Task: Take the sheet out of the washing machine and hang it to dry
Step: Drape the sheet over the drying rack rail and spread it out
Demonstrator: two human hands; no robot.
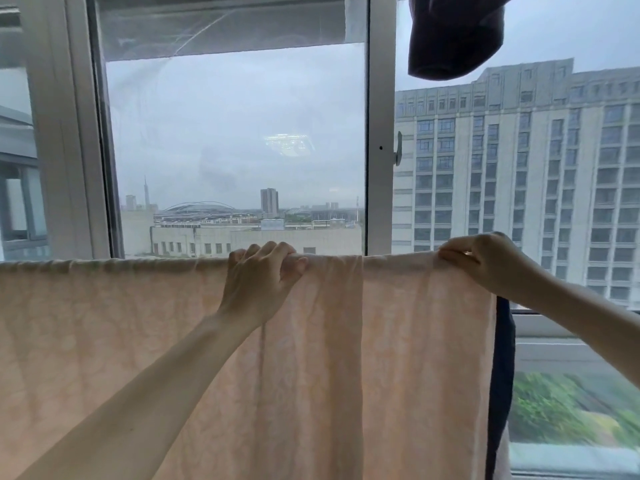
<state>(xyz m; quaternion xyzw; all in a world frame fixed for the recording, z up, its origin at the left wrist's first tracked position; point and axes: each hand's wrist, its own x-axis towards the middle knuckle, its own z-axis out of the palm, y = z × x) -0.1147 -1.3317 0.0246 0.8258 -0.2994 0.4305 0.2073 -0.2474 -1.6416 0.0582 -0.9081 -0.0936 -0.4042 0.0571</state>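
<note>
Sheet [311,341]: peach, draped over a horizontal line, hanging below both grips.
Left hand [258,282]: grip curled round the top fold.
Right hand [485,261]: grip pinching the top edge.

A dark garment [453,36] hangs above the white-framed window [379,133] overlooking buildings [519,168].
</note>
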